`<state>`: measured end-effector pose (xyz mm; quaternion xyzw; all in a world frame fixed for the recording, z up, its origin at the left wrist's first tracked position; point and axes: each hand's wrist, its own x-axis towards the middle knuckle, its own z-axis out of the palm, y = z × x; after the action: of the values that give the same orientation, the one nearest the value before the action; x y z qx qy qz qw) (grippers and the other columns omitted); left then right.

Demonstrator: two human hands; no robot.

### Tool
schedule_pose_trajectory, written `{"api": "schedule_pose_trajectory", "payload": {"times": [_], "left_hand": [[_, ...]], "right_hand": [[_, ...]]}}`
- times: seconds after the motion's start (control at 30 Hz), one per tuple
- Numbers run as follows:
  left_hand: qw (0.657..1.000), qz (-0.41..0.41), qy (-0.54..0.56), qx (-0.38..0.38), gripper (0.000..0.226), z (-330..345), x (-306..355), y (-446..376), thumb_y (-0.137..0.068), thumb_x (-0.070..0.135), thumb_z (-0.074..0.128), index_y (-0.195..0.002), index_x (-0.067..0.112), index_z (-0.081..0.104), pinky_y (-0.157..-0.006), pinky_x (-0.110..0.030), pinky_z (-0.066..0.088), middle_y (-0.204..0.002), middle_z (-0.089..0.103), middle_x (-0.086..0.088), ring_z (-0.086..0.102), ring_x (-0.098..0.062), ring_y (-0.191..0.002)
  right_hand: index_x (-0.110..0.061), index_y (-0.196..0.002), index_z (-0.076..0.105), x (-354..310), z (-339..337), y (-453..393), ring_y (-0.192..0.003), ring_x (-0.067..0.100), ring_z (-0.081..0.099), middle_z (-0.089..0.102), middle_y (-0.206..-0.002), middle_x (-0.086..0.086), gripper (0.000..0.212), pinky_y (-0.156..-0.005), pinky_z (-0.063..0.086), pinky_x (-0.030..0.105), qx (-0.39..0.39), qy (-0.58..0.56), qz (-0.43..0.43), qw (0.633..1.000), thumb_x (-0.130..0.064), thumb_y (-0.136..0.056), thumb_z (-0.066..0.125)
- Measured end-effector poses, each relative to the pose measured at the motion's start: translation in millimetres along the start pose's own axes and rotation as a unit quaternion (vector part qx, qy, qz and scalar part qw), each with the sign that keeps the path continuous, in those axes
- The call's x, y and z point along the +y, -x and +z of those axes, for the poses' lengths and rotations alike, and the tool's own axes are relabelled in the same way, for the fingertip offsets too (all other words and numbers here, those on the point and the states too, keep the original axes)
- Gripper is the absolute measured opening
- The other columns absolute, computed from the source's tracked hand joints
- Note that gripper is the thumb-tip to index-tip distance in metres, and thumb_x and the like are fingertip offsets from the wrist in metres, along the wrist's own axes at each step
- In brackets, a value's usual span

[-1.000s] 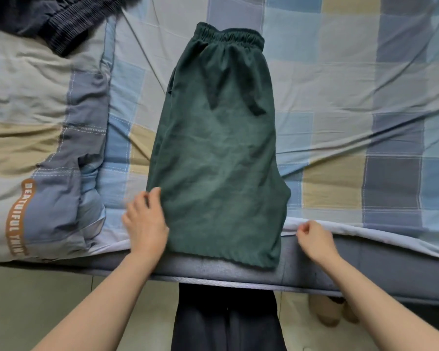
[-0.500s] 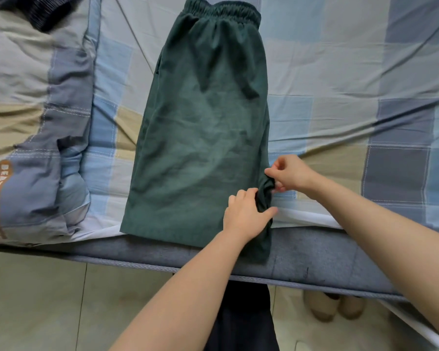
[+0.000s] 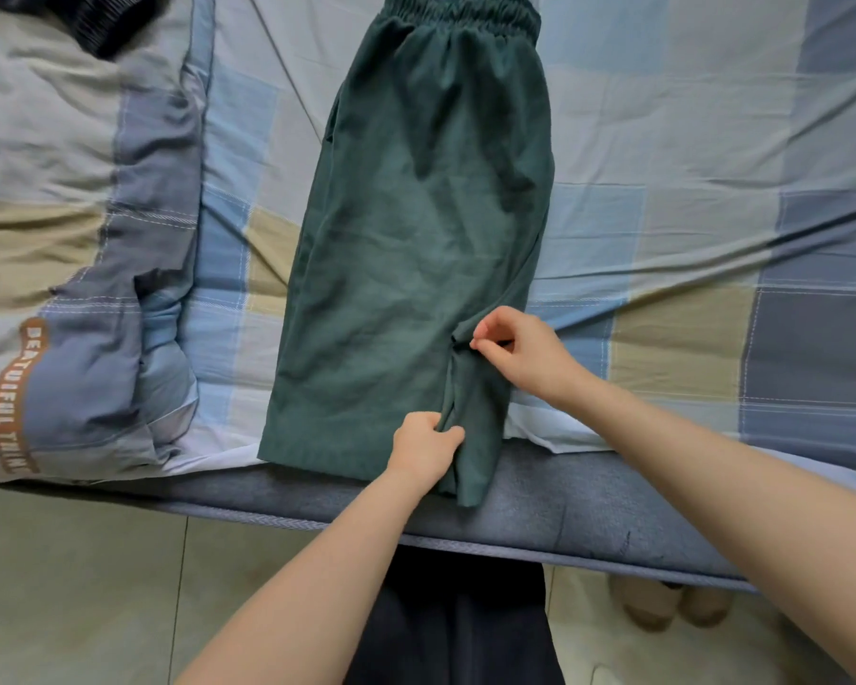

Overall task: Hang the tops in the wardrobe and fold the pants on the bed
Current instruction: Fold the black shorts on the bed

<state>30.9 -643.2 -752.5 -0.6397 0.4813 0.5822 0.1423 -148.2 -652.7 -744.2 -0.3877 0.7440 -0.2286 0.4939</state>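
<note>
Head view: dark green cotton shorts (image 3: 416, 249) run lengthwise away; left hand (image 3: 423, 444) and right hand (image 3: 512, 353) both pinch the near-right hem edge.

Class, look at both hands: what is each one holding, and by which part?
Both grip the green pants: left hand near the hem, right hand pinching the right edge higher up.

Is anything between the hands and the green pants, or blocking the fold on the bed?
Nothing visible. The left hand and right hand both pinch the green pants near the hem; the bed sheet right of them lies bare.
</note>
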Motion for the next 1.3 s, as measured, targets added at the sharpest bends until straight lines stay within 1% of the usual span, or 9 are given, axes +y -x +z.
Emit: {"api": "schedule_pose_trajectory", "payload": {"times": [0.17,0.27,0.4,0.67,0.83,0.93,1.03,1.1,1.3], "left_hand": [[0.961,0.102,-0.25,-0.055,0.039,-37.3,-16.1,14.4,-0.091,0.039,0.052,-0.063,0.013,0.045,-0.064,-0.035,0.045,-0.063,0.057,-0.005,0.053,-0.033,-0.069],[0.81,0.391,-0.436,0.023,0.018,-91.4,-22.1,11.9,-0.087,0.02,0.044,-0.091,0.018,0.062,-0.071,-0.04,0.051,-0.093,0.067,-0.006,0.063,-0.033,-0.087],[0.547,0.559,-0.621,0.05,0.052,-184.2,-45.2,-35.7,-0.09,0.002,0.034,-0.137,0.014,0.053,-0.11,-0.045,0.031,-0.144,0.052,-0.005,0.036,-0.032,-0.141],[0.446,0.546,-0.708,0.039,0.073,-228.2,-17.9,-95.0,-0.092,-0.002,-0.001,-0.154,0.028,0.023,-0.12,-0.054,0.005,-0.163,0.013,-0.002,0.009,-0.025,-0.149],[0.539,0.551,-0.636,0.022,0.062,-217.9,-13.9,-86.2,-0.089,0.012,0.026,-0.146,0.032,0.038,-0.119,-0.048,0.003,-0.157,0.022,0.003,-0.009,-0.011,-0.149],[0.592,0.542,-0.594,-0.045,0.063,-207.7,-16.6,-61.5,-0.083,0.011,0.032,-0.137,0.035,0.052,-0.116,-0.042,0.01,-0.15,0.042,0.009,0.019,-0.01,-0.146],[0.826,0.294,-0.408,-0.254,0.047,-196.1,-7.0,-30.7,-0.088,0.012,0.042,-0.126,0.029,0.062,-0.115,-0.033,0.026,-0.135,0.054,0.016,0.047,-0.007,-0.129],[0.949,0.15,-0.126,-0.247,0.024,-190.7,6.8,-20.3,-0.093,0.031,0.056,-0.104,0.013,0.069,-0.093,-0.033,0.049,-0.103,0.071,0.005,0.062,-0.012,-0.098],[0.991,0.057,0.057,-0.11,0.011,-165.9,-1.7,-21.5,-0.095,0.019,0.059,-0.1,0.014,0.068,-0.071,-0.013,0.052,-0.092,0.076,0.007,0.07,-0.003,-0.084]], "right_hand": [[-0.008,-0.117,0.065,32.6,-12.4,16.5,-0.116,0.029,0.059,0.062,-0.126,0.012,0.049,-0.098,0.048,0.039,-0.09,0.405,-0.334,0.846,-0.002,-0.081,0.031],[-0.009,-0.135,0.053,51.9,-15.7,23.0,-0.131,0.029,0.047,0.049,-0.143,0.012,0.051,-0.106,0.041,0.047,-0.111,0.542,-0.37,0.746,-0.006,-0.089,0.03],[-0.013,-0.141,0.046,60.9,-13.0,19.6,-0.134,0.026,0.044,0.045,-0.146,0.008,0.051,-0.108,0.037,0.052,-0.09,0.575,-0.37,0.724,-0.005,-0.094,0.029],[-0.018,-0.139,0.05,53.4,2.3,18.2,-0.13,0.027,0.049,0.052,-0.14,0.01,0.056,-0.108,0.034,0.054,-0.056,0.528,-0.333,0.779,-0.005,-0.09,0.026],[-0.028,-0.139,0.047,51.4,-8.3,18.9,-0.134,0.022,0.044,0.049,-0.144,0.002,0.055,-0.113,0.023,0.048,-0.112,0.489,-0.295,0.813,-0.018,-0.087,0.034],[-0.034,-0.141,0.044,42.5,-22.5,34.8,-0.141,0.012,0.031,0.039,-0.15,-0.008,0.053,-0.114,0.022,0.042,-0.186,0.426,-0.25,0.849,-0.028,-0.089,0.033],[-0.029,-0.121,0.065,27.6,-34.2,57.6,-0.123,0.001,0.049,0.059,-0.129,-0.016,0.034,-0.108,0.036,0.027,-0.259,0.189,-0.09,0.943,-0.025,-0.093,0.047],[-0.019,-0.086,0.072,17.5,-40.3,66.4,-0.082,0.005,0.061,0.07,-0.085,-0.013,0.026,-0.084,0.049,0.032,-0.193,-0.054,0.081,0.976,-0.038,-0.087,0.054],[-0.007,-0.106,0.067,27.9,-29.5,65.6,-0.105,0.02,0.066,0.071,-0.11,0.007,0.036,-0.087,0.054,0.037,-0.04,-0.266,0.298,0.916,-0.036,-0.098,0.049]]}}
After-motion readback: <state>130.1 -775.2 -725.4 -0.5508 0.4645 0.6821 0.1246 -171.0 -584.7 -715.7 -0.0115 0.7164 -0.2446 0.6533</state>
